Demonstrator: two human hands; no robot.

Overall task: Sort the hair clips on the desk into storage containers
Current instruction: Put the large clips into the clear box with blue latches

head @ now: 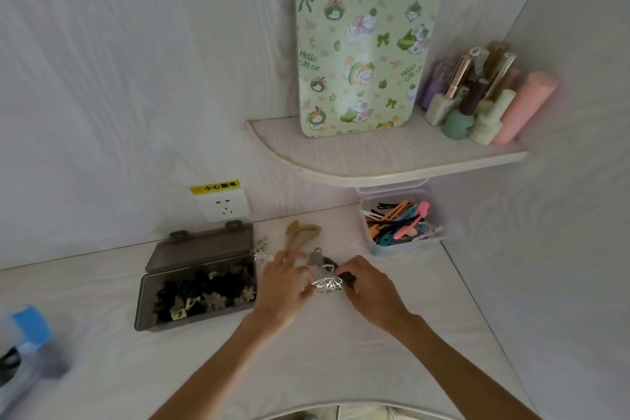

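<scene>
Both hands, left (284,278) and right (366,283), pinch a silver clip (328,285), probably to free it from the pile (327,266).

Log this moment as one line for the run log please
both hands grip silver clip | dark box open left | clear box of coloured clips right

Green patterned board (361,41) standing on corner shelf (375,160), 12 o'clock: "Hello Cute Cat" printed repeatedly among cat and bow motifs. Yellow sticker (214,186) on top edge of wall socket (223,206), 10 o'clock: "小心触电" in black characters. No other legible text.
</scene>
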